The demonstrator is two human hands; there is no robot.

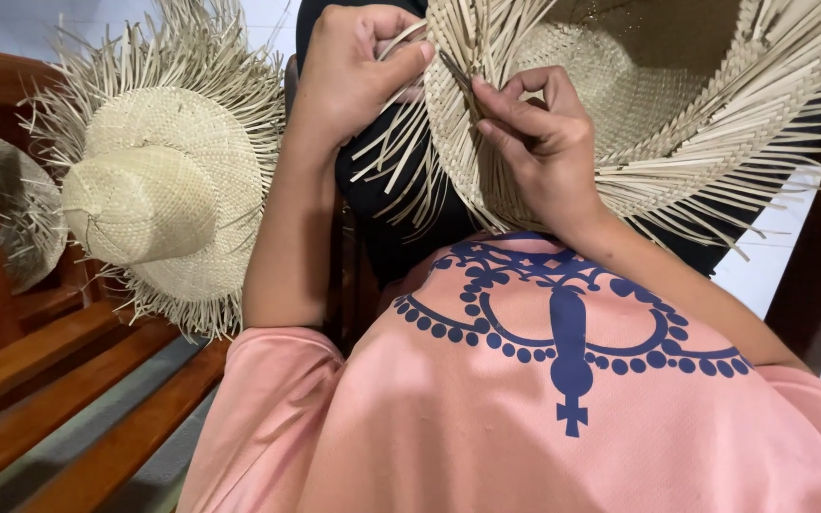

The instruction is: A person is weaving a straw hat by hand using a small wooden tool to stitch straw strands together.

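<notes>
Wooden bench slats (68, 380) ran along your left side, and a finished straw hat (159, 180) lay there with its fringe loose. You held the unfinished hat (639, 114) up before your chest, brim toward you. Your left hand (353, 71) pinched a few pale strips (401, 152) at the brim edge, fingers closed on them. Your right hand (534, 142) pressed thumb and fingers together on one strip beside it. To weave well here, I think you needed to keep each strip flat and pull it snug against the last row. The upper part of the hat was cut off, another hat (11, 209) at far left showed only partly, and the exact strip crossing was hidden behind your fingers.
</notes>
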